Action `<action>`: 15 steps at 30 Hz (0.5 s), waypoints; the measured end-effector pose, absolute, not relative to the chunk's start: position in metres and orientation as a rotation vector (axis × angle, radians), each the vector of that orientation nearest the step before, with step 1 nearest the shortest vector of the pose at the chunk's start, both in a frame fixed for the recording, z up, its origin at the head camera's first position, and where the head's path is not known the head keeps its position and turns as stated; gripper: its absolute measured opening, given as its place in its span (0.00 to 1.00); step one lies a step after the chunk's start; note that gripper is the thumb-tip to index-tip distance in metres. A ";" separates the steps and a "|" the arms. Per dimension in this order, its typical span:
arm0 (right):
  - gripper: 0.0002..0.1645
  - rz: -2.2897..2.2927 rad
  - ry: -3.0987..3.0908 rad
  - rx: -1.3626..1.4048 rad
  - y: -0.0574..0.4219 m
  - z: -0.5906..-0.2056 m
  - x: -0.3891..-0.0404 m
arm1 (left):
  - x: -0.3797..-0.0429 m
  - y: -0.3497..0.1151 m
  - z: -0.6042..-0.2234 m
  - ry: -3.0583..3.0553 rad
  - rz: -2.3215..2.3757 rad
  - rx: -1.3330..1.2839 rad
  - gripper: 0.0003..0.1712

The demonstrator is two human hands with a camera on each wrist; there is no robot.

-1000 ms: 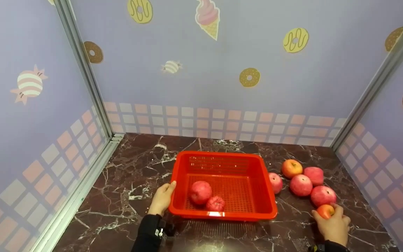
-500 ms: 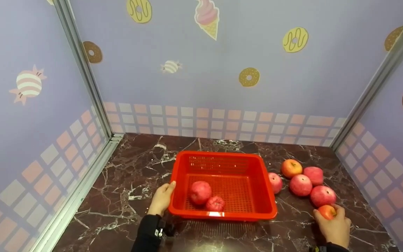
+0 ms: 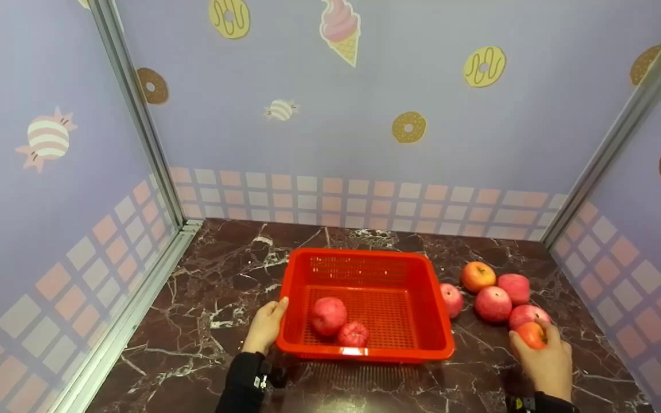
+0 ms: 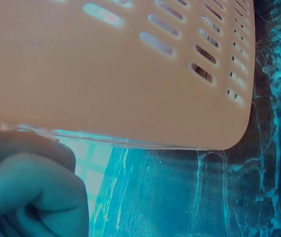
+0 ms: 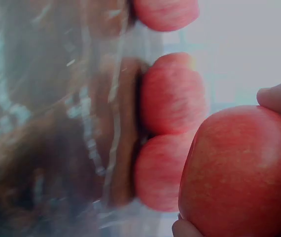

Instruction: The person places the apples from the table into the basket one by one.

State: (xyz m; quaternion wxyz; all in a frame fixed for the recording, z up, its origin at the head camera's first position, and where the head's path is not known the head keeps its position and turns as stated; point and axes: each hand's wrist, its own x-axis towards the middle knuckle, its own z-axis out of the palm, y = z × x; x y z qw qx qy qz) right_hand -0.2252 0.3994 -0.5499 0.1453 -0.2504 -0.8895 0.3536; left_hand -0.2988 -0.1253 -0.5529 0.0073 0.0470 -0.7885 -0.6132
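Observation:
A red plastic basket with slotted walls stands on the dark marbled tabletop. At its left side my left hand grips the rim; the left wrist view shows curled fingers right at the rim, beside the slotted wall. Inside the basket lie a larger apple and a smaller, ribbed red fruit. My right hand holds a red-orange apple between thumb and fingers. In the right wrist view this apple fills the near right, with other apples behind it.
Right of the basket sit several more apples: an orange one, pink ones and one close against the basket's right wall. Patterned panels enclose the tabletop at the back and both sides, with a metal rail along the left.
My right hand has lifted the red-orange apple slightly up and to the left, and it now overlaps the pink apple behind it. The left hand and basket have stayed put.

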 end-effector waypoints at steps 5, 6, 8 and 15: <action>0.45 1.025 -2.545 -0.662 0.387 -0.532 -0.228 | -0.299 -0.125 -0.553 -2.459 -1.935 0.154 0.25; 0.44 1.027 -2.538 -0.644 0.384 -0.528 -0.228 | -0.299 -0.126 -0.553 -2.461 -1.932 0.151 0.25; 0.43 1.037 -2.525 -0.606 0.377 -0.522 -0.230 | -0.299 -0.126 -0.553 -2.467 -1.915 0.147 0.25; 0.38 1.041 -2.474 -0.385 0.350 -0.506 -0.236 | -0.299 -0.125 -0.553 -2.471 -1.903 0.132 0.25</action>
